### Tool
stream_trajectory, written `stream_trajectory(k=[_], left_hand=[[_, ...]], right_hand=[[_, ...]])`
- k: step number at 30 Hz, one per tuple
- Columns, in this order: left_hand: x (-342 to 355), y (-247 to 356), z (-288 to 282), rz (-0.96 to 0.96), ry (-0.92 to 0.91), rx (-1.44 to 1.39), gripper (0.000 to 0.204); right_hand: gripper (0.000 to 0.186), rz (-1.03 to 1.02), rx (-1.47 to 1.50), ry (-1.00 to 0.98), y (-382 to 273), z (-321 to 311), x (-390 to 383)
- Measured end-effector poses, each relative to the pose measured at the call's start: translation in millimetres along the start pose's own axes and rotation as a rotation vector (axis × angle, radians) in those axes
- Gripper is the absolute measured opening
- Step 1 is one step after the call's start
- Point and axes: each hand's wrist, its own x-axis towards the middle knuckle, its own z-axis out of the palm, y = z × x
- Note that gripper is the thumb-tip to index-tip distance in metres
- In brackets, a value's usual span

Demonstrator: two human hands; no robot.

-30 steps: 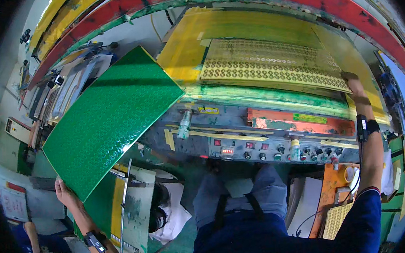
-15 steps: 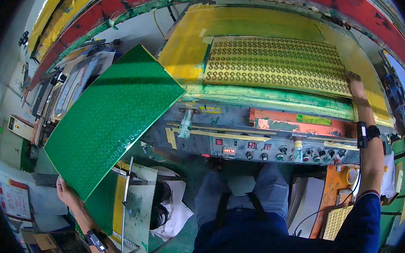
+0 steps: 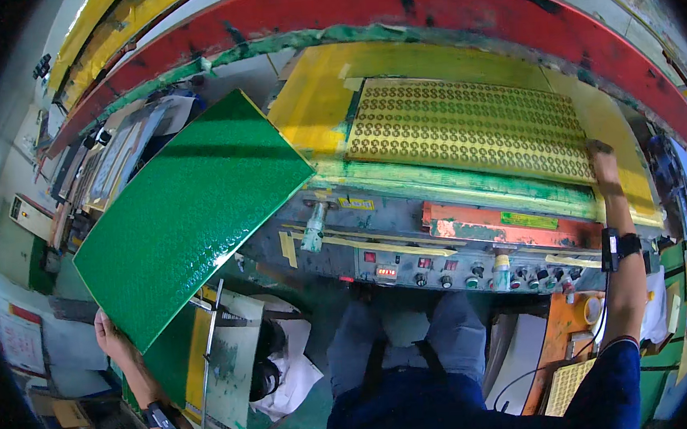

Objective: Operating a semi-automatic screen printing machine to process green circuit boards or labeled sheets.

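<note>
The left hand (image 3: 114, 339) pinches a green board (image 3: 190, 218) by its short near edge, while the right hand (image 3: 606, 165) (grip unclear) meets a patterned sheet (image 3: 474, 127) stretching lengthwise leftward on the yellow bed (image 3: 311, 112).

fisheye view from the head, facing down, near left hand (image 3: 113, 337) and right hand (image 3: 604, 163), rim too dark to tell

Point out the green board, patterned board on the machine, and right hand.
Green board (image 3: 194, 218): head view, middle of its upper face.
Patterned board (image 3: 470, 129): head view, middle of its patterned face.
Right hand (image 3: 604, 163): head view, middle of the hand.
</note>
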Motion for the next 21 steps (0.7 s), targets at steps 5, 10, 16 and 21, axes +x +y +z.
stream_trajectory(k=[5, 10, 16, 21], left_hand=[[-0.5, -4.9, -2.3, 0.024, -0.008, 0.018, 0.021], [-2.1, -7.1, -1.0, 0.008, -0.020, -0.005, 0.021], [-6.7, -0.1, -9.2, 0.012, 0.004, 0.033, 0.022], [0.3, -19.3, -8.3, 0.009, -0.014, -0.017, 0.023]], right_hand=[[0.020, 0.171, 0.055, 0.022, -35.9, -2.9, -15.5], [0.023, 0.037, -0.027, -0.064, -8.0, -4.8, 5.1], [0.024, 0.046, -0.008, -0.161, -3.0, 10.4, 9.8], [0.020, -0.538, -0.441, -0.086, 115.9, -9.0, 54.9]])
